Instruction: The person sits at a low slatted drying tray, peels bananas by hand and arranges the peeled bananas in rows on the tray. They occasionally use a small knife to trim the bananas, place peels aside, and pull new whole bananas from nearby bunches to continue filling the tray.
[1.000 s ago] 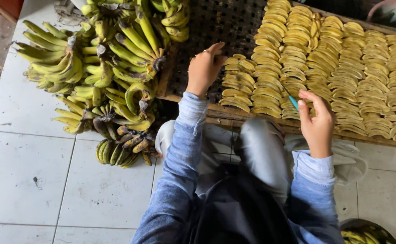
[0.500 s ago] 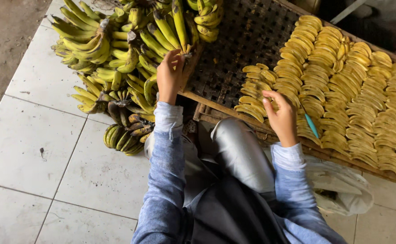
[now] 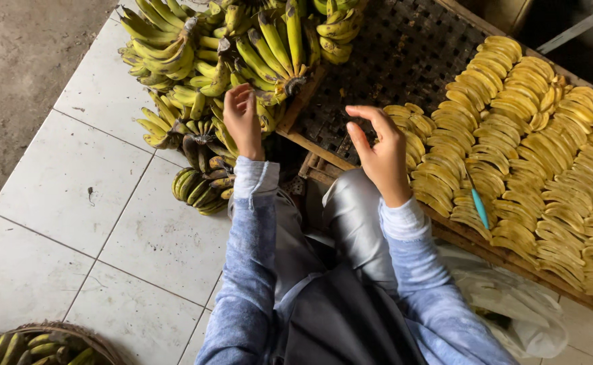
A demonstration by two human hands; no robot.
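Observation:
My left hand [image 3: 243, 120] reaches into a pile of green-yellow banana bunches [image 3: 229, 61] on the tiled floor, its fingers curled on one of the bananas. My right hand [image 3: 380, 150] hovers with fingers spread and holds nothing, just over the near edge of a wooden tray with a dark mesh bottom [image 3: 405, 54]. Rows of peeled yellow bananas [image 3: 526, 149] cover the tray's right part. A teal-handled tool [image 3: 478, 205] lies on those peeled bananas, to the right of my right hand.
A round basket with green bananas [image 3: 46, 345] sits at the bottom left. White plastic [image 3: 513, 311] lies under the tray's near edge on the right. White floor tiles [image 3: 73, 196] spread to the left, with bare concrete [image 3: 12, 61] beyond them.
My right hand has let go of the teal tool, which now lies on the peeled bananas. My left hand went from the tray's mesh to the banana pile on the left.

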